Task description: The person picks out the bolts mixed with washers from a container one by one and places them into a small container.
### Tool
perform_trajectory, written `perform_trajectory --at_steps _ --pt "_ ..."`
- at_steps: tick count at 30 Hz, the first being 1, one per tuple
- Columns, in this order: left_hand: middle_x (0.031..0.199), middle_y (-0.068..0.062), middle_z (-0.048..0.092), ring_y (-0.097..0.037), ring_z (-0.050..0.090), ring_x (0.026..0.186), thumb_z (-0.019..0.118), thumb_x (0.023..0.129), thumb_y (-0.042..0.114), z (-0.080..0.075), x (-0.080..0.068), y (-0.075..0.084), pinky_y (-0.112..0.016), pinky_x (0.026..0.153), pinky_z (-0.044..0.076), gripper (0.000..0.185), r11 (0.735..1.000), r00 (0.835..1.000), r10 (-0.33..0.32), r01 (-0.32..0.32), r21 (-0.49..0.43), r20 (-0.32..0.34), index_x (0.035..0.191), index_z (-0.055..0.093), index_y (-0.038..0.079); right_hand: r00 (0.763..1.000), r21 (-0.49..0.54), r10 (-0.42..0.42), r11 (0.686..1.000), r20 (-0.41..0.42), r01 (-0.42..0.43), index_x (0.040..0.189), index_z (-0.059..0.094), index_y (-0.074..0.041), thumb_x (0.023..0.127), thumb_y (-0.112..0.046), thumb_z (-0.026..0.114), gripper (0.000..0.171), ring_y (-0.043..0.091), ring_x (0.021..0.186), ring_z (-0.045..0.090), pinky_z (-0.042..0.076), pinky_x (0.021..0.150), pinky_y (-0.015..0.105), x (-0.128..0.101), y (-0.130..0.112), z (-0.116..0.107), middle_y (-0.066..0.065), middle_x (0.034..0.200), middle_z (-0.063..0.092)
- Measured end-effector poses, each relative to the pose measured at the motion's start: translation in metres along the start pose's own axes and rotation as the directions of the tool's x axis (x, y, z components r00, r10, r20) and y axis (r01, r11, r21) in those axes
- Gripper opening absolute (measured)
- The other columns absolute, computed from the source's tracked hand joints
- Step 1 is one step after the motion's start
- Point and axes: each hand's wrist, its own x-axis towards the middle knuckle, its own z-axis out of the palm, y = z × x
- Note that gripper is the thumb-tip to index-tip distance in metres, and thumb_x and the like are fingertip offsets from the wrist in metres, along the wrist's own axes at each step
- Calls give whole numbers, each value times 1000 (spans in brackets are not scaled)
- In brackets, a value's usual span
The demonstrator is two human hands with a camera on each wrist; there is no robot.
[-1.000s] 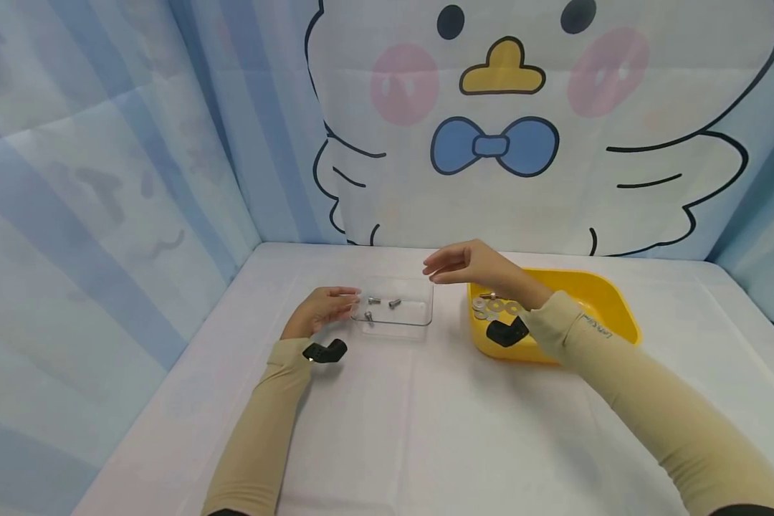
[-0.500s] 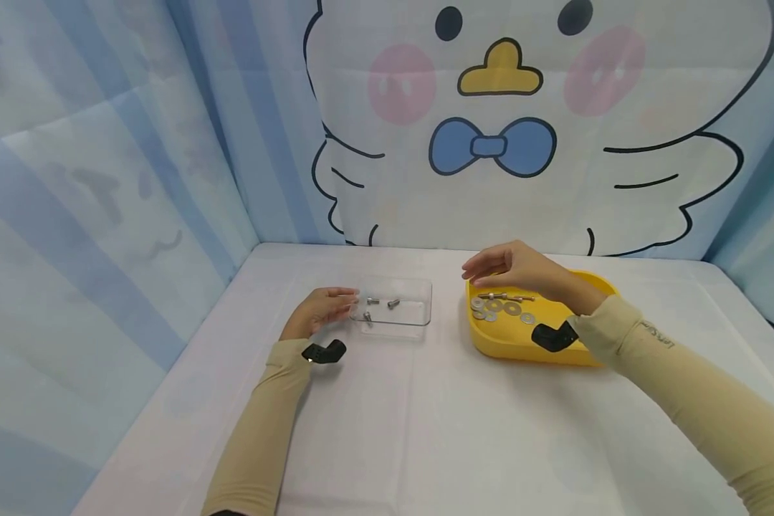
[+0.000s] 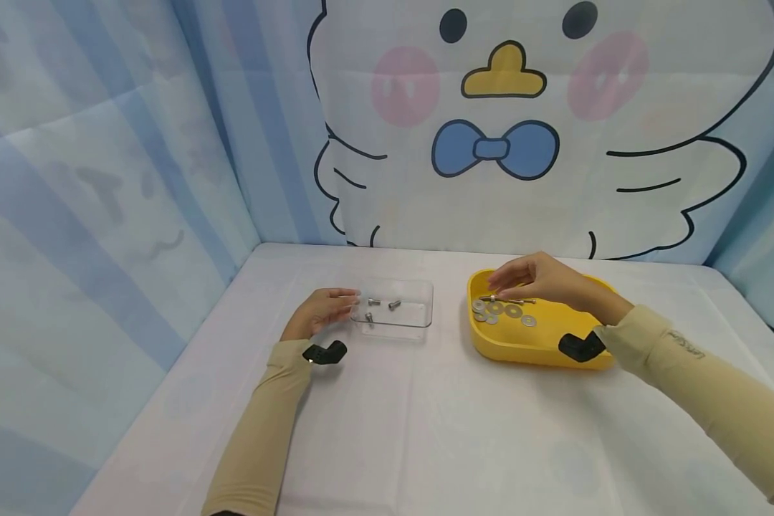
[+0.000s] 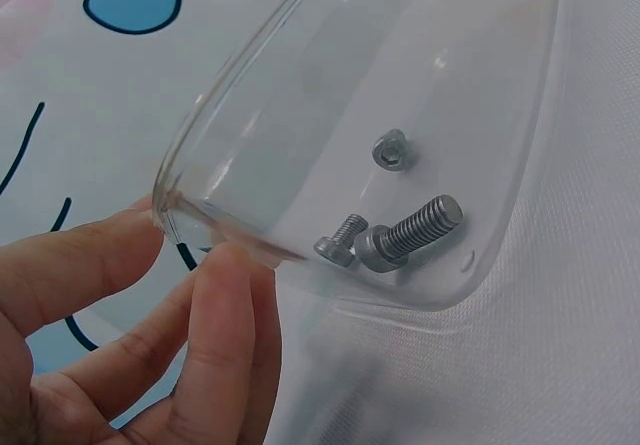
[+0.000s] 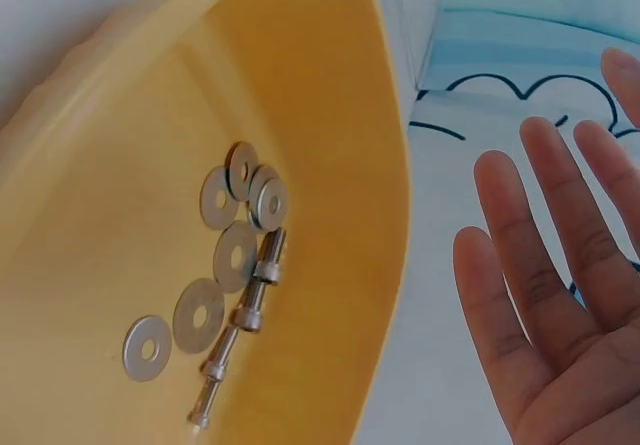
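Observation:
My left hand [image 3: 322,312] pinches the near-left rim of a clear plastic box [image 3: 395,331] between thumb and fingertips. In the left wrist view, three socket-head screws lie inside; one large screw [image 4: 410,235] is beside a smaller screw [image 4: 342,240], and another screw [image 4: 391,151] shows its end. My right hand [image 3: 548,281] is over the back of a yellow tray [image 3: 522,351], its fingers extended and holding nothing. Several flat washers [image 5: 199,316] and a row of socket-head screws [image 5: 248,310] lie in the tray near one wall.
Both containers stand on a white cloth-covered table [image 3: 400,416], with a gap between them. Behind the table hangs a curtain [image 3: 490,208] with a cartoon bird. A blue striped curtain [image 3: 103,215] closes off the left side.
My right hand has moved rightward from near the clear box to the yellow tray, and has lowered a little over it. The left hand and the clear box have stayed in place.

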Motion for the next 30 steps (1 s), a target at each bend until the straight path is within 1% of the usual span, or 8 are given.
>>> perform_trajectory --at_steps 4,11,15,17,21,26,28,30 --pt "102 -1 59 -2 59 69 56 93 4 0 0 0 -12 62 51 42 1000 1000 1 -1 1 2 133 49 -3 1000 -25 19 1000 -5 -19 118 62 -3 85 -22 70 39 17 104 65 53 90 28 -3 7 -3 17 120 64" --pt "106 -3 59 -2 58 70 57 93 6 1 1 -1 -12 63 51 42 1000 1000 -8 8 15 -4 133 49 -2 998 -87 41 995 -39 -44 121 62 -4 86 -26 69 41 24 107 62 53 90 30 -4 25 -11 14 119 65" --pt "114 -7 58 -2 58 72 56 93 7 1 3 -1 -12 64 51 42 1000 1000 -14 14 16 -2 134 49 -2 997 -95 57 994 -49 -61 122 61 -4 87 -27 68 42 28 110 60 52 92 32 -4 34 -16 14 120 64" --pt "113 -6 58 -2 58 72 57 93 7 2 2 -1 -12 64 51 42 1000 1000 -19 20 17 -5 134 49 -1 996 -98 69 992 -53 -74 122 61 -4 87 -27 67 42 29 112 59 52 93 32 -4 37 -18 15 121 63" --pt "109 -4 58 -2 58 71 58 93 7 3 0 1 -12 64 51 43 1000 1000 -22 23 18 -7 134 49 -2 995 -93 87 991 -57 -92 121 60 -2 88 -26 67 42 29 112 59 53 90 28 -4 43 -20 17 121 63" --pt "108 -3 57 -2 58 72 57 93 6 2 1 1 -12 64 51 43 1000 1000 -19 19 15 -7 134 48 -2 992 -120 108 986 -69 -115 122 61 -3 89 -22 65 38 27 110 58 51 85 17 -3 50 -23 16 120 64" --pt "109 -3 57 -2 58 73 57 93 7 2 1 1 -12 64 51 43 1000 1000 -21 21 14 -12 134 49 -2 990 -131 122 983 -72 -131 122 60 -3 89 -23 65 38 27 111 58 51 86 17 -2 53 -24 16 120 64" --pt "111 -4 56 -2 58 73 58 93 7 2 1 1 -12 64 51 43 1000 1000 -21 22 18 -17 134 49 -1 989 -136 130 981 -74 -139 123 60 -3 90 -23 64 39 28 111 57 52 88 21 -2 56 -26 17 121 63"
